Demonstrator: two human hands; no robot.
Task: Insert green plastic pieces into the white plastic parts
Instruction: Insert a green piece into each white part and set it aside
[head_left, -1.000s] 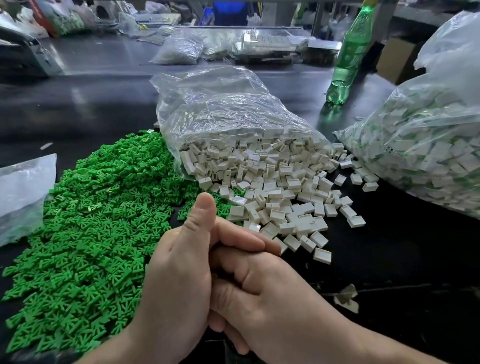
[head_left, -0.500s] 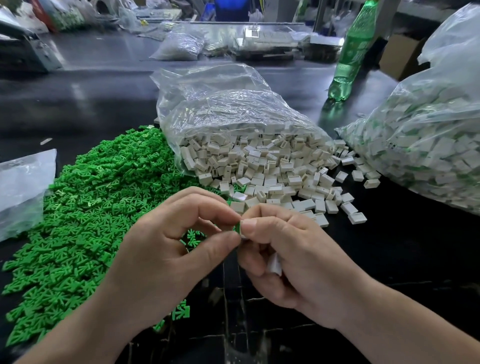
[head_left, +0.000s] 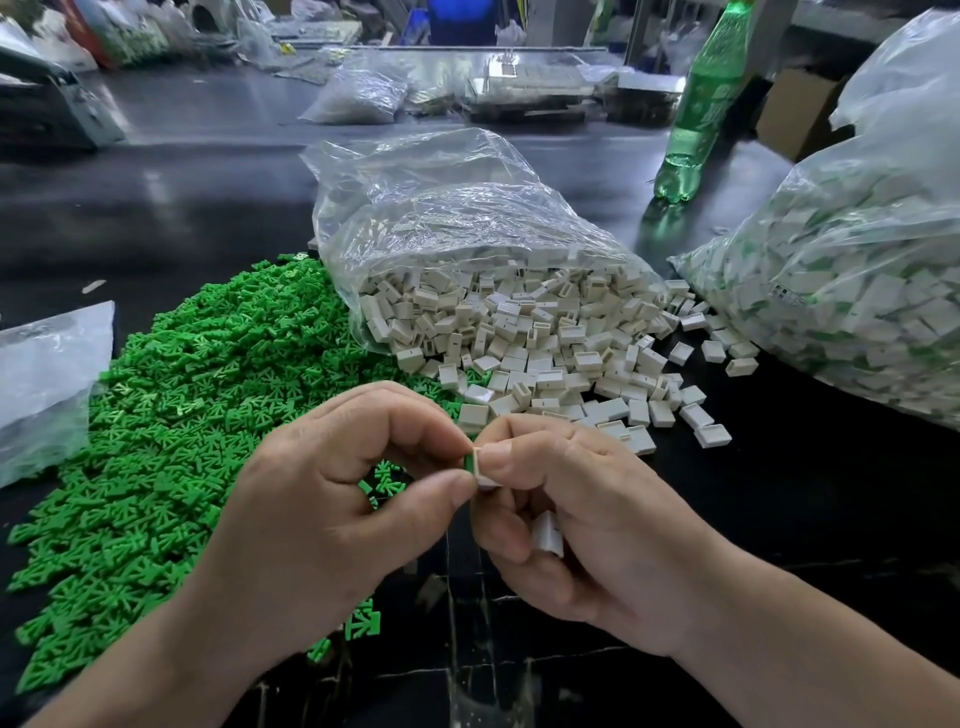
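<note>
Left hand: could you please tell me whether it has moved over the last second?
Yes. The left hand has come off the right hand and shifted left, toward the green pile; it now pinches a green piece at the white part.

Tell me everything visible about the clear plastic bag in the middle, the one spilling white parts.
The clear, crinkled plastic bag lies on its side on the dark table, open mouth toward the person. Its far half looks slack and hollow; the near half is packed with small white box-shaped plastic parts, which spill onto the table. Its left edge meets the pile of green plastic pieces.
</note>
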